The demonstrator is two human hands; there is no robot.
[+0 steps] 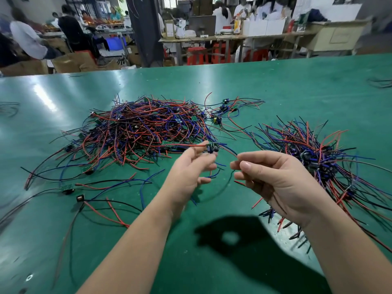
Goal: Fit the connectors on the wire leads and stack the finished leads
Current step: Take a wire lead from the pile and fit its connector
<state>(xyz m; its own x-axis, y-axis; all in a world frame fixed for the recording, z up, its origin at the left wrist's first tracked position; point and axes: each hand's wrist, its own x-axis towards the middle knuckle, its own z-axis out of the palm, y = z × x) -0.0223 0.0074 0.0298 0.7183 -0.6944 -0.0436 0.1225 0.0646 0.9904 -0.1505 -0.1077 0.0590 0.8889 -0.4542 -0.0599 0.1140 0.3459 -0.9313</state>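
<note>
A person's left hand (191,166), raised over a green table (275,85), pinches a small dark connector (211,148) with red and blue wires trailing from it. The right hand (275,181) pinches one of those wires (230,151) between thumb and forefinger. A tangled pile of leads (144,128) lies behind the left hand, and a neater stack (314,153) lies just beyond the right hand.

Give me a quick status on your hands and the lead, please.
Both grips closed: left hand holds the small board, right hand pinches its wire lead. To the right, stacked bundle; beyond, loose tangle. Nothing blocking the hands.
</note>
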